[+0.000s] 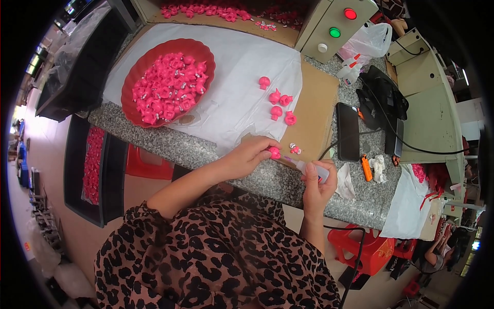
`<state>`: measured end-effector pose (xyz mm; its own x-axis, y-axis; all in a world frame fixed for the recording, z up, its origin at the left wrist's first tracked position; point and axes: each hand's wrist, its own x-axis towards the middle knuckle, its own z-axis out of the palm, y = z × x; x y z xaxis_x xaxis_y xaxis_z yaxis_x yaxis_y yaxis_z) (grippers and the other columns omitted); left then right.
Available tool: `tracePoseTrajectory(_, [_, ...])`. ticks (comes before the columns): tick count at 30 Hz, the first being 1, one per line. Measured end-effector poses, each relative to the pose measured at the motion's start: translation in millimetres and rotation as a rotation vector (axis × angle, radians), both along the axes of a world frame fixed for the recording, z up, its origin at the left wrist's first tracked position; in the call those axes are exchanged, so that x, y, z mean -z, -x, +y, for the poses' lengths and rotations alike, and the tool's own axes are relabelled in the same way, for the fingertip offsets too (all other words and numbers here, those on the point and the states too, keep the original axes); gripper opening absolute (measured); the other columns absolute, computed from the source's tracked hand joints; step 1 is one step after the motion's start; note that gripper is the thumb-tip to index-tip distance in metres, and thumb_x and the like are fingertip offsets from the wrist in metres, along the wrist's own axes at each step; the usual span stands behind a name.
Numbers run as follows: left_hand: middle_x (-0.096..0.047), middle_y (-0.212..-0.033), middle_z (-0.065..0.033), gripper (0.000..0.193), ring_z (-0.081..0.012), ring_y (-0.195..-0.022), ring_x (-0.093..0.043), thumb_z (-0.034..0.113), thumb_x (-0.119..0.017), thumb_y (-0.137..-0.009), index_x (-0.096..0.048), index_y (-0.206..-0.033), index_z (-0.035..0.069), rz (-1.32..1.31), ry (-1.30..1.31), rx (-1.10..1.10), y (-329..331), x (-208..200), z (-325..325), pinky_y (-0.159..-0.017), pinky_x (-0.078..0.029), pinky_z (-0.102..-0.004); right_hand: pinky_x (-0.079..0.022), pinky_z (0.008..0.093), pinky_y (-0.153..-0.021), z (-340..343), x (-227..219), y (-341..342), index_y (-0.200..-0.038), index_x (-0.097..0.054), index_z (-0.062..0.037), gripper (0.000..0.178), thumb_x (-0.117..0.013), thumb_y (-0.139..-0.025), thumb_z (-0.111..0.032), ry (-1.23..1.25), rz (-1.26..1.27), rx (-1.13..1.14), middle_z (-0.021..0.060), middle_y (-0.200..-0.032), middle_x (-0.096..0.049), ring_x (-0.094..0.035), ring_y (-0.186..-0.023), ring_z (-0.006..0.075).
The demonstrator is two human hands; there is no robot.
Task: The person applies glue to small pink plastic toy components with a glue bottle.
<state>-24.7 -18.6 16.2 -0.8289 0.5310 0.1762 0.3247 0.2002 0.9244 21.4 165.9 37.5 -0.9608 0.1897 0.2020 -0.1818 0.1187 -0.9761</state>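
**Both hands loaded, nozzle at the part**

Left hand: forearm in from 8 o'clock, thumb and fingertips pinching a pink part. Right hand: forearm up from 6, thumb on top, wrapped around a squeeze bottle, nozzle aimed 10 o'clock, close to the part; can't tell contact. Red bowl at the part's 10.

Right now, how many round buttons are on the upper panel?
3: red button highest, green button in the middle, white button lowest. More may be out of frame.
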Motion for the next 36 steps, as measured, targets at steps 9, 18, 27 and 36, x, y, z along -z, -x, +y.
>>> tracePoseTrajectory(9, [-0.049, -0.089, -0.0103, 0.020, -0.0209, -0.082, -0.048, 0.005, -0.043, -0.082, -0.045, -0.102, 0.002, -0.090, -0.058, -0.036, -2.9, -1.0, 1.2, -0.074, -0.038, -0.0297, -0.042, 0.0169, -0.049, 0.2, 4.2, -3.3, -0.083, -0.047, -0.0008, 0.013, -0.055, -0.080, -0.011, -0.024, 0.014, 0.004, 0.0034, -0.080, -0.043, -0.046, -0.060, 0.0074])
tracePoseTrajectory(18, [-0.049, -0.089, -0.0107, 0.021, -0.0207, -0.083, -0.048, 0.006, -0.044, -0.082, -0.045, -0.103, 0.002, -0.139, -0.072, -0.056, -3.3, 2.1, 0.2, -0.074, -0.038, -0.0296, -0.042, 0.0171, -0.049, -2.1, 4.1, -5.1, -0.084, -0.047, -0.0008, 0.012, -0.055, -0.080, -0.009, 0.013, 0.012, 0.010, 0.0032, -0.082, -0.043, -0.047, -0.063, 0.0074])
tracePoseTrajectory(27, [-0.049, -0.089, -0.0104, 0.021, -0.0203, -0.083, -0.048, 0.006, -0.045, -0.082, -0.045, -0.103, 0.003, -0.148, -0.083, -0.063, -3.1, 4.1, 0.9, -0.074, -0.038, -0.0296, -0.043, 0.0170, -0.049, -3.8, 4.9, -5.8, -0.084, -0.047, -0.0008, 0.013, -0.055, -0.080, -0.010, 0.012, -0.004, 0.012, 0.0032, -0.082, -0.043, -0.047, -0.064, 0.0073])
tracePoseTrajectory(36, [-0.048, -0.087, -0.0100, 0.021, -0.0192, -0.080, -0.047, 0.005, -0.045, -0.081, -0.044, -0.102, 0.002, -0.150, -0.106, -0.075, -3.4, 7.5, 1.0, -0.073, -0.038, -0.0291, -0.041, 0.0164, -0.048, -5.2, 8.2, -6.1, -0.084, -0.047, -0.0010, 0.012, -0.055, -0.080, -0.009, 0.038, -0.004, 0.049, 0.0030, -0.081, -0.044, -0.047, -0.060, 0.0070])
